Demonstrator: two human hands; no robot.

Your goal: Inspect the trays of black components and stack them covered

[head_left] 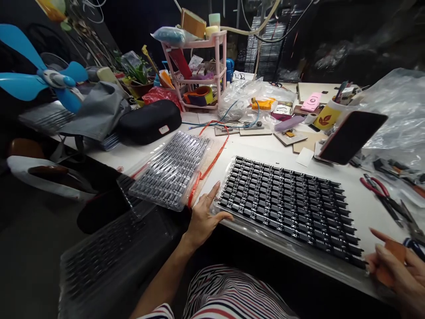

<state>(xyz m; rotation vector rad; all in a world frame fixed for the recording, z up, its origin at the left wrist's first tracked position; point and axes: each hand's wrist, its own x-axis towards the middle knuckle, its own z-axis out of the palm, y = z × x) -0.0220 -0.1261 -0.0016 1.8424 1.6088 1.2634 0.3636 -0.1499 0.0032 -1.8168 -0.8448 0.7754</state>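
Observation:
A clear plastic tray (262, 225) with rows of small black parts (285, 201) lies at the table's front edge. My left hand (203, 219) holds its left corner, the thumb on the near rim and the index finger along the left side; the other fingers are partly hidden. Beside the tray's right end, my right hand (395, 266) is curled around an orange-brown piece (392, 257) whose kind I cannot make out. Its index finger points out over the table, and its fingertips are close to the tray's near right corner.
Stacked trays (172, 170) with red strapping (212, 164) lie left of my left hand. Another filled tray (102, 257) sits lower left. A phone (352, 136) leans by a mug (328, 116). Red-handled pliers (381, 195) and scissors (411, 226) lie at right.

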